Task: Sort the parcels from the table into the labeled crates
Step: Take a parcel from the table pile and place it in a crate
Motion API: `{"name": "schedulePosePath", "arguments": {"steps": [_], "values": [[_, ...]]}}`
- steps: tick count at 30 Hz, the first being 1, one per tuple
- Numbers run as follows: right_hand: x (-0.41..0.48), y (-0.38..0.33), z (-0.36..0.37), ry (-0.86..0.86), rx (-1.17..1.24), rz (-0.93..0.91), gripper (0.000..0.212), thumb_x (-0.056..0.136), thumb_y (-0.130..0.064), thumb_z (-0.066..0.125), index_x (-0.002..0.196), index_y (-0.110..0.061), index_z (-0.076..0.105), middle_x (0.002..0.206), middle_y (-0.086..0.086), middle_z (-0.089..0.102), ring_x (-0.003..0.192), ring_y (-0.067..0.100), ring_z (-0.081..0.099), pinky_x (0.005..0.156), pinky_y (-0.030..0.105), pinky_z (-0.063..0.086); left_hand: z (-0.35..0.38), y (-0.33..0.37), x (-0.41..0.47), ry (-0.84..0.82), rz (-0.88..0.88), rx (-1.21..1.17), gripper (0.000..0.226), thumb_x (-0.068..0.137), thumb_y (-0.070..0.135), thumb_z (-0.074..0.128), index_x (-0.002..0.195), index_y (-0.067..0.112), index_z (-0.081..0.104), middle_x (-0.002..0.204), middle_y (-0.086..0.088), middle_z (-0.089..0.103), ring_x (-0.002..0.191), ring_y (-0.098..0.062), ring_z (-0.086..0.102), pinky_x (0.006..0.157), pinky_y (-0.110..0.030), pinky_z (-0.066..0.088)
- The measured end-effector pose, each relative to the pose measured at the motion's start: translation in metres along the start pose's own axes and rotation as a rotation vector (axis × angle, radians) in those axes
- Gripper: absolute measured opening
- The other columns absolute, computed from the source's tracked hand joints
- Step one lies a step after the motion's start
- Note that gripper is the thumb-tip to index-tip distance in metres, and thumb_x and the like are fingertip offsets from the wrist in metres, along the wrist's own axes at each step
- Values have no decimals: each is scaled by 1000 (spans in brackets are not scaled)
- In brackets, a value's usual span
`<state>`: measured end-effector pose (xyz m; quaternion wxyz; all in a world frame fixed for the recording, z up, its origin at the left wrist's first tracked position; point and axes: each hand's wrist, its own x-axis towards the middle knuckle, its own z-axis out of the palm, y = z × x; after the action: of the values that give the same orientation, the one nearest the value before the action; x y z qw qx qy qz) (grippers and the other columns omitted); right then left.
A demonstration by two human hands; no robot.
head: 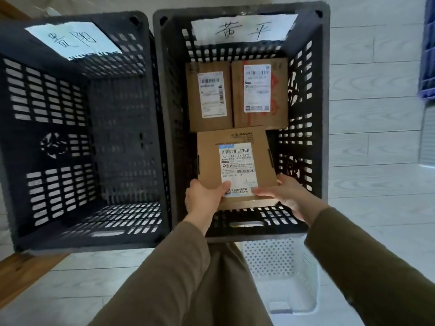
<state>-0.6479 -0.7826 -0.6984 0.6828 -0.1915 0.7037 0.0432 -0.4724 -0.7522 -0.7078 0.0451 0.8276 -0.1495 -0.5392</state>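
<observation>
Surface: a floor (376, 118) of pale wood-grain planks, indoors. Two black plastic crates stand side by side with their walls touching. Both have slotted lattice walls and rounded corners.

The left crate (47, 118) carries a white handwritten paper label (73, 40) on its far rim. The right crate (303, 142) carries a similar right label (244, 31). A white perforated basket (277, 267) sits just beside the right crate's near wall. A blue crate (427, 55) shows at the right edge.

In the right crate, the far-left parcel (209, 97) and far-right parcel (259, 92) lie flat side by side at the far wall. Both are brown cardboard with shipping labels facing up.

The held parcel (235, 165) is a flat cardboard box with a barcode label on top. It sits within the right crate's near half, its far edge meeting the other two. Whether it rests on the bottom cannot be told.

Grip: the left hand (202, 198) pinches the near-left corner with its thumb on top. The right hand (286, 196) pinches the near-right corner likewise. The parcel extends away from both hands.
</observation>
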Motion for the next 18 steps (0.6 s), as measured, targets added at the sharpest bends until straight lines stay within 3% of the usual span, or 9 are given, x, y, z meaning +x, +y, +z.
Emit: {"name": "schedulePosePath", "arguments": {"steps": [2, 7, 10, 18], "values": [[21, 3, 5, 1, -33, 37, 64, 74, -10, 77, 130, -4, 47, 129, 11, 57, 115, 23, 53, 96, 31, 36, 9, -5, 18, 6, -25, 11, 69, 75, 36, 77, 128, 9, 42, 126, -8, 55, 115, -27, 53, 95, -38, 46], [70, 16, 17, 3, -80, 99, 62, 71, -5, 78, 127, -1, 50, 126, 12, 59, 115, 25, 54, 92, 29, 38, 30, -22, 57, 14, -93, 45, 67, 77, 29, 76, 128, 5, 40, 128, -11, 53, 117, -28, 52, 93, -37, 44], [99, 22, 25, 8, -92, 116, 62, 69, -3, 79, 125, 1, 52, 125, 13, 60, 117, 28, 55, 100, 33, 41, 42, -33, 79, 47, -129, 67, 67, 76, 28, 77, 128, 4, 41, 129, -12, 51, 119, -29, 50, 94, -37, 43], [152, 37, 39, 73, -144, 104, 69, 68, -3, 82, 127, -4, 47, 126, 9, 58, 119, 27, 54, 103, 41, 43, 67, -49, 130, 70, -184, 67, 59, 80, 18, 72, 127, 1, 41, 128, -15, 53, 116, -31, 54, 95, -38, 47]]}}
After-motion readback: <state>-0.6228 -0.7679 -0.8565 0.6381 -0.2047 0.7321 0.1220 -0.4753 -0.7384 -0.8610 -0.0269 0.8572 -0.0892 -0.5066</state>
